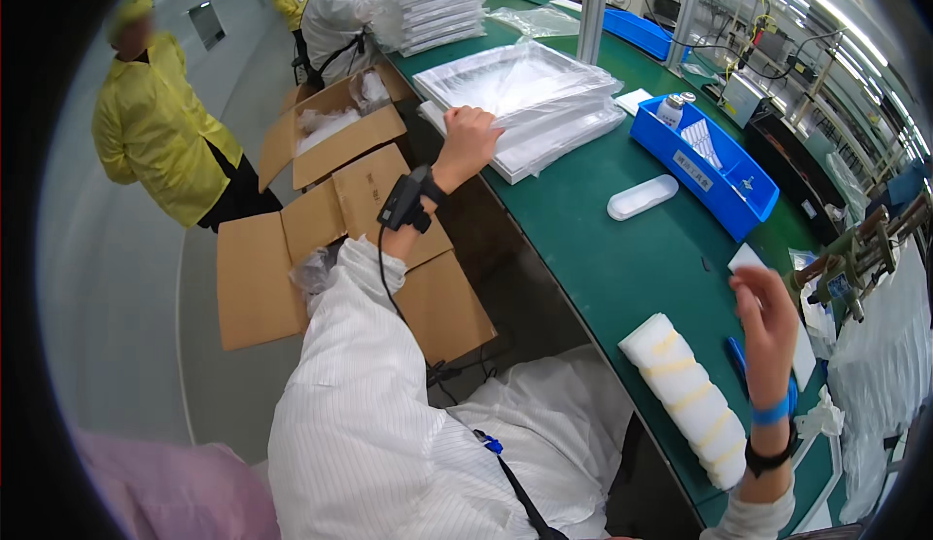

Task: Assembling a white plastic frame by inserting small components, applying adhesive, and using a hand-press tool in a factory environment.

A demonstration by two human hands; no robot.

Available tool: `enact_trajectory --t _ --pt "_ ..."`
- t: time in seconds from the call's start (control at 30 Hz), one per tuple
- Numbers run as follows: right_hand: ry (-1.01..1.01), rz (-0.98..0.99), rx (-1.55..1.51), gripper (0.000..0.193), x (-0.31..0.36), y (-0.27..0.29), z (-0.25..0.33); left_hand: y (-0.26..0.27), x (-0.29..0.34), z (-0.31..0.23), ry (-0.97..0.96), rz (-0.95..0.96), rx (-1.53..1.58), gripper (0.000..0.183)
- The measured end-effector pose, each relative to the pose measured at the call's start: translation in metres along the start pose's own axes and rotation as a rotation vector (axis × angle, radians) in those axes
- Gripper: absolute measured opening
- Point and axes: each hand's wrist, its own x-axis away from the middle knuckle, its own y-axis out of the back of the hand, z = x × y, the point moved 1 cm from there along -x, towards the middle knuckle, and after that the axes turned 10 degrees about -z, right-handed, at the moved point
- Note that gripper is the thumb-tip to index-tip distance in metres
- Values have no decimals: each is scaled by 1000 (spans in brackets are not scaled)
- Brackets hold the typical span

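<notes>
My left hand (pixel 468 143) is closed at the near left edge of a plastic-wrapped white panel (pixel 520 75). That panel lies on top of similar wrapped panels (pixel 559 141), and its film is loose and wrinkled. The curled fingers partly hide what they grip. Over the right side of the bench, my right hand (pixel 765 321) is raised with loosely bent fingers, and nothing shows in it. A white strip (pixel 803 357) lies behind that hand. Nearby is a white padded roll (pixel 683 399) with yellowish bands. A blue-handled tool (pixel 736 353) is partly hidden by the hand.
On the green bench (pixel 573 239) stand a blue bin (pixel 705 166) with bottles and a white oval dish (pixel 642 198). Open cartons (pixel 258 282) are left of the bench. A metal fixture (pixel 855 268) stands right. A person in yellow (pixel 160 127) stands left; another sits beyond a tall stack (pixel 432 5).
</notes>
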Motion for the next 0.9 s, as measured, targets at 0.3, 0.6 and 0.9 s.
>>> enact_trajectory --t 0.3,0.6,0.9 --pt "-249 -53 -181 34 -123 -76 -52 53 13 -25 -28 -174 103 20" --pt "139 380 248 32 -126 -231 -74 7 41 -32 41 -159 177 21" --pt "-957 564 -1005 36 -91 -360 -34 -6 24 -36 62 -246 243 18"
